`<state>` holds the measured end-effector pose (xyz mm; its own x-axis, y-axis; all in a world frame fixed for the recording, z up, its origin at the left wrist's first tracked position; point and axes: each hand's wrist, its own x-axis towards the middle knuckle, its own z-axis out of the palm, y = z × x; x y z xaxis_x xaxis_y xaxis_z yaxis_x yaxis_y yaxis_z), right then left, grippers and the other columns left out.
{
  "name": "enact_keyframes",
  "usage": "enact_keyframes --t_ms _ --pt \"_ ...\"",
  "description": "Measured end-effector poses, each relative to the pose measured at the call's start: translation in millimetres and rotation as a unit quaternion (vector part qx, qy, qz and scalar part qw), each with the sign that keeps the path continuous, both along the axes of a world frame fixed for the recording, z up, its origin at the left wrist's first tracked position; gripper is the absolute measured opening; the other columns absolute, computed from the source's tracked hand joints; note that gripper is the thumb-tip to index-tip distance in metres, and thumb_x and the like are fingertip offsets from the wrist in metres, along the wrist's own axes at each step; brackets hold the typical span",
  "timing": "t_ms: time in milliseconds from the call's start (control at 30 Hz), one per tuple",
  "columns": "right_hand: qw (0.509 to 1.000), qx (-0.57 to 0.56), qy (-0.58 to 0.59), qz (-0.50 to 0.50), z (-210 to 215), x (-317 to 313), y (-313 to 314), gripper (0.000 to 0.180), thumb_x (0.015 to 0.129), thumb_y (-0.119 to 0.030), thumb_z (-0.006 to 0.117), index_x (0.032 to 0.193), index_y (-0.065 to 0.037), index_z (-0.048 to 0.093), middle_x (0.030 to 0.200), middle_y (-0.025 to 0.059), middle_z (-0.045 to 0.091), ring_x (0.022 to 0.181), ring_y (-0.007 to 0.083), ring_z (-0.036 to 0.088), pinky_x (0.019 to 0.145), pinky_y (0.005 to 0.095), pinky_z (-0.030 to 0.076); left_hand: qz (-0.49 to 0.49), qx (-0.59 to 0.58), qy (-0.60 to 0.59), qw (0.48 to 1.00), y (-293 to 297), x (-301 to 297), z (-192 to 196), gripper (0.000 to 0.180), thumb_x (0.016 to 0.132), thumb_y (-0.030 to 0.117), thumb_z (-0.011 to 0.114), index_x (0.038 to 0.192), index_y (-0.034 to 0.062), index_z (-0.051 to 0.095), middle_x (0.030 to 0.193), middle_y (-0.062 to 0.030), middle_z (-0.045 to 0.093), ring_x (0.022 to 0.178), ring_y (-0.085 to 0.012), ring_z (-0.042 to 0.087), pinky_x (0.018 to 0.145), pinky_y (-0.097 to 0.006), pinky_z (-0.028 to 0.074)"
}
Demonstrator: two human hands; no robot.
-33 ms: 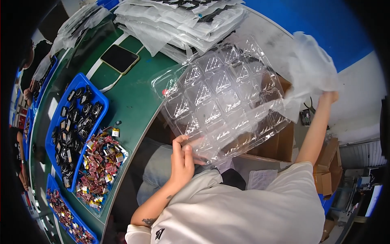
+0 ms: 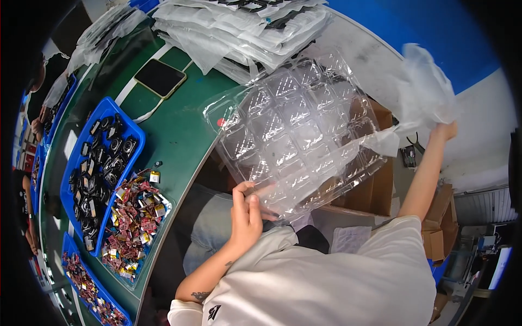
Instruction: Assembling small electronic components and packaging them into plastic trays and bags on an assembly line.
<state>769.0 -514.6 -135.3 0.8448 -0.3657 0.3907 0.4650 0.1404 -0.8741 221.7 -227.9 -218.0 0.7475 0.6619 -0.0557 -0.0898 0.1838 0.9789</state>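
Observation:
A clear plastic tray (image 2: 293,111) with square compartments is held tilted in front of me, its far left corner over the green table's edge. My left hand (image 2: 246,217) grips its near corner between thumb and fingers. Off to the right, my raised right hand (image 2: 446,130) is closed on a thin, translucent white sheet (image 2: 427,87). The sheet is bunched and stands up above that hand. Its lower strip trails left across the tray's right part. The tray's compartments look see-through, with glare on them.
White-wrapped layers (image 2: 239,32) are stacked at the back of the green table (image 2: 179,127). A phone (image 2: 160,79), a blue bin (image 2: 140,138) of black parts and a heap of small wired parts (image 2: 138,223) lie left. An open cardboard box (image 2: 375,190) stands under the tray.
My right hand has moved slightly to the right, drawing the white sheet a little farther across the tray. The left hand and tray have hardly moved.

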Motion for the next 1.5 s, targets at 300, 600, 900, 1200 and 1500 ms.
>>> enact_keyframes --t_ms 300,600,900,1200,1500 --pt "0.859 -0.377 -0.102 -0.330 15.0 -80.2 -116.7 0.033 0.089 -0.032 0.052 0.087 -0.002 0.062 0.095 0.0123 0.066 0.089 0.0233 0.061 0.078 0.0374 0.045 -0.147 0.055 0.047 0.987 -25.4 21.9 -7.1 0.026 0.097 0.006 0.035 0.122 -0.0001 0.031 0.097 -0.0171 0.067 0.062 -0.0182 0.066 0.057 -0.027 0.054" --pt "0.826 -0.090 0.363 0.422 -117.5 -221.8 -5.3 0.049 0.091 -0.027 0.058 0.129 -0.001 0.042 0.123 0.0163 0.055 0.106 0.0247 0.059 0.086 0.0407 0.052 -0.153 -0.100 -0.036 0.982 -22.5 21.1 -22.7 0.027 0.100 0.015 0.032 0.125 0.0054 0.024 0.112 -0.0240 0.058 0.069 -0.0236 0.066 0.060 -0.030 0.058" --pt "0.746 -0.025 0.329 0.579 -92.0 -223.0 12.7 0.049 0.096 -0.019 0.045 0.138 -0.002 0.029 0.135 0.0202 0.043 0.121 0.0322 0.048 0.100 0.0460 0.041 -0.147 -0.148 -0.025 0.978 -23.1 20.4 -31.5 0.026 0.100 0.013 0.032 0.125 0.0077 0.026 0.110 -0.0219 0.057 0.069 -0.0245 0.066 0.060 -0.031 0.059" --pt "0.795 0.065 0.408 0.445 -131.5 -220.2 -5.2 0.030 0.093 -0.017 0.046 0.120 -0.005 0.052 0.102 0.0102 0.060 0.089 0.0202 0.060 0.080 0.0349 0.051 -0.121 -0.207 -0.005 0.971 -17.2 22.8 -39.7 0.024 0.100 0.013 0.028 0.123 0.0074 0.026 0.122 -0.0251 0.050 0.078 -0.0278 0.067 0.059 -0.030 0.058" --pt "0.922 -0.177 0.296 0.179 -54.1 -178.3 -51.0 0.015 0.090 -0.009 0.055 0.075 -0.011 0.052 0.073 -0.0023 0.056 0.063 0.0028 0.055 0.053 0.0186 0.046 -0.163 -0.223 -0.038 0.960 -32.7 37.6 -35.5 0.024 0.101 0.016 0.027 0.123 0.0083 0.024 0.124 -0.0237 0.052 0.078 -0.0295 0.068 0.062 -0.031 0.058"
